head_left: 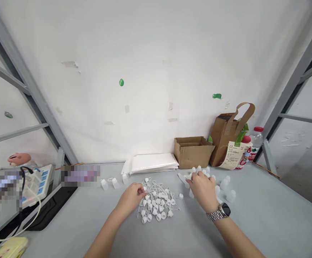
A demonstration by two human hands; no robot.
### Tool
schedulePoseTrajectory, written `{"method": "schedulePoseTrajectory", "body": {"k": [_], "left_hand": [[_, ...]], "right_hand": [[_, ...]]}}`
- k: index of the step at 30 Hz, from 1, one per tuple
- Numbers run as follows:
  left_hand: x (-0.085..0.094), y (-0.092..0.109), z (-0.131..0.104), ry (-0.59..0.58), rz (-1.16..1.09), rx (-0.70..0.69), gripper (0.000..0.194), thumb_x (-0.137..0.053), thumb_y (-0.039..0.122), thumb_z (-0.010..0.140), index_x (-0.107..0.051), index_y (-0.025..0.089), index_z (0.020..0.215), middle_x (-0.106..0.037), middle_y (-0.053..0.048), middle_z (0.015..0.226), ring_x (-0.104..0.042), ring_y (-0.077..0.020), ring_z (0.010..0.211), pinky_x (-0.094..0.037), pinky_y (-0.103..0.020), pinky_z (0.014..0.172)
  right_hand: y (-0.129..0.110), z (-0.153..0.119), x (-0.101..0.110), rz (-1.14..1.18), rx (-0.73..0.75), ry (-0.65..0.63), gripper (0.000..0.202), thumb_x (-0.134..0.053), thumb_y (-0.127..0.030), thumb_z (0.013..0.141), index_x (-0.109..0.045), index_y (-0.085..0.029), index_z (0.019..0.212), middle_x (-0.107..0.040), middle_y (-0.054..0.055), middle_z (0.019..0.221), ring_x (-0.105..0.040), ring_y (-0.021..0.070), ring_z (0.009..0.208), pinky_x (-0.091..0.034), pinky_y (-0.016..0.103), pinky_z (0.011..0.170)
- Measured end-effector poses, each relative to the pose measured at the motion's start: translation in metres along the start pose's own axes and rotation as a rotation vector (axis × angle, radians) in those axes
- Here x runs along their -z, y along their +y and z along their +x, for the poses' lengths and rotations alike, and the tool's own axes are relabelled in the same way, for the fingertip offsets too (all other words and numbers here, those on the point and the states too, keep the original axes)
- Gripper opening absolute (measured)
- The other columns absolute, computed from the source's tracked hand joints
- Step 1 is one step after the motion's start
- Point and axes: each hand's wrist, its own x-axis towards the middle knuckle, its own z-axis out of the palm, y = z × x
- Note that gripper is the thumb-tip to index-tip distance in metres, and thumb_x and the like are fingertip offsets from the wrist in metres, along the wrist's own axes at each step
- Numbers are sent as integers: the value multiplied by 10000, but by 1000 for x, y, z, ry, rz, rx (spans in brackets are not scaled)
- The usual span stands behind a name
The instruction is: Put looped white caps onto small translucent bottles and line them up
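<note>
- White caps with cords (160, 202) lie heaped on the grey table (150, 242); the left hand (132, 196) is at their left edge, fingers curled, any grip unclear;
- translucent bottles (230, 195) cluster around the right hand (203, 189); its fingers bend downward, their hold hidden;
- three small bottles (115, 183) stand behind the left hand, near white padded envelopes (153, 162).

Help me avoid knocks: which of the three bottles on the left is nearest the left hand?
The rightmost bottle, by the white mailers; the middle one and leftmost one are farther from that hand.
</note>
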Motion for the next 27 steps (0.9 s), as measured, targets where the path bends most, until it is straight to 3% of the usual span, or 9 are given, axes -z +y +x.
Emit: {"method": "schedulePoseTrajectory", "body": {"k": [6,13,20,27], "left_hand": [[-4,-3,2,22,-33,49,280,-537,388,671,-546,194,872,-562,-27,812,-548,-185,717,-390,-267,618],[-7,0,1,30,-14,-2,158,-475,273,694,-606,195,736,-557,-54,828,-554,-208,787,-413,-304,703],[-10,-2,3,65,-10,-24,100,-458,195,682,-558,188,691,-564,-55,810,-552,-205,810,-414,-298,723],[-6,-1,4,98,-46,-22,114,-453,269,719,-529,189,749,-585,-47,820,-555,-189,779,-407,-276,675]], "right_hand": [[0,1,-2,23,-7,40,251,-464,-318,848,-613,-138,755,-624,113,765,-599,259,733,-316,346,631],[0,1,-5,44,-8,-5,218,-485,-291,836,-634,-140,787,-630,111,787,-603,257,738,-324,343,648],[1,3,-7,75,-9,-32,247,-477,-304,841,-653,-142,782,-639,119,803,-603,261,749,-326,347,652],[3,6,-9,190,4,31,319,-404,-323,874,-653,-162,758,-622,91,797,-576,220,735,-321,336,660]]}}
